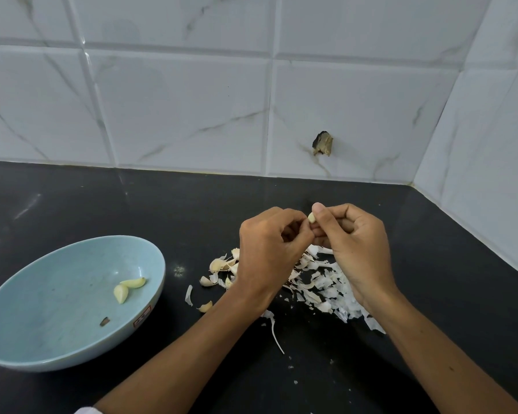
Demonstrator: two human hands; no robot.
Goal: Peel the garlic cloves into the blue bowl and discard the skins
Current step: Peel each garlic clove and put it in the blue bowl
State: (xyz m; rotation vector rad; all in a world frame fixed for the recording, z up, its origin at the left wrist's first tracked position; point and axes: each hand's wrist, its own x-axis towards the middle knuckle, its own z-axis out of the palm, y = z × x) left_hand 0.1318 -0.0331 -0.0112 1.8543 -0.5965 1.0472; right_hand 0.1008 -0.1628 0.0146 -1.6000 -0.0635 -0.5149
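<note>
- The person's left hand (269,249) and right hand (356,246) meet above a glossy black stone surface (72,204), well to the right of the bowl.
- Between them is a small pale-yellow garlic clove (311,218). The right thumb and forefinger pinch it, with the thumb tip standing just above it.
- The other right fingers (346,225) are curled in toward the palm.
- The left fingers (293,219) are curled as well, and their tips pinch the same clove from its left side. Whether they also grip a shred of skin cannot be told.
- Under both hands lies a loose heap of white papery garlic skins (320,282), spread over the surface. One thin strip trails toward the near edge.
- At the heap's left edge lie several unpeeled cream-coloured cloves (219,264), some touching the skins and some a little apart.
- A shallow, round, light-blue bowl (57,264) stands on the surface at the left, apart from the heap.
- Inside it, two peeled yellowish cloves (136,282) lie touching each other near the right wall, and a small dark scrap (103,321) lies closer to the front.
- A small label sticker (142,316) sits on the bowl's inner right wall.
- White marble-patterned wall tiles (192,100) rise behind the surface, and one has a broken dark hole (323,144).
</note>
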